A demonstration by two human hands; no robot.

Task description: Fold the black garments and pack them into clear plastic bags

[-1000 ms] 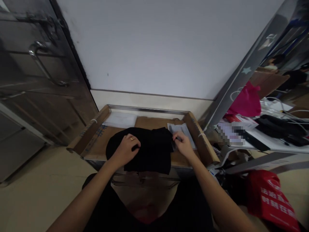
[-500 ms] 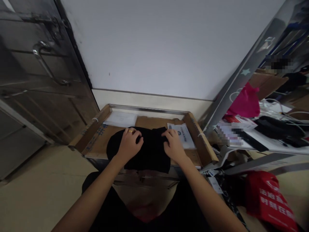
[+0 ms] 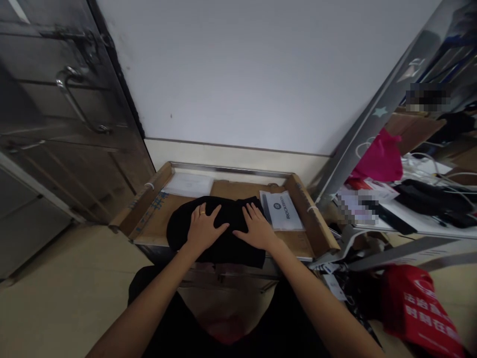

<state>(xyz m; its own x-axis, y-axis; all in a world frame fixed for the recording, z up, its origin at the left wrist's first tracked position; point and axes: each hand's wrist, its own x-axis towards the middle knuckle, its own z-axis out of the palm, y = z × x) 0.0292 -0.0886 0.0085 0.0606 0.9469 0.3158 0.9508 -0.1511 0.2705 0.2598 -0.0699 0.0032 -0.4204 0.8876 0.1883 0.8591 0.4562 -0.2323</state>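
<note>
Along the near edge of the cardboard tray (image 3: pixel 315 223), a black cloth (image 3: pixel 228 244) lies spread, seeming to lap over that edge. The left hand (image 3: pixel 203 227) and right hand (image 3: pixel 257 230) rest on it, fingers spread, gripping nothing. I'd call this step pressing it flat; any fold or lift from here would call for 2 hands pinching its edges. A white packet (image 3: pixel 286 214) lies toward the right edge.

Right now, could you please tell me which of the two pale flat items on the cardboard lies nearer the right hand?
The dark-lettered packet, beside the right hand; the plainer white item lies beyond the left hand.
</note>
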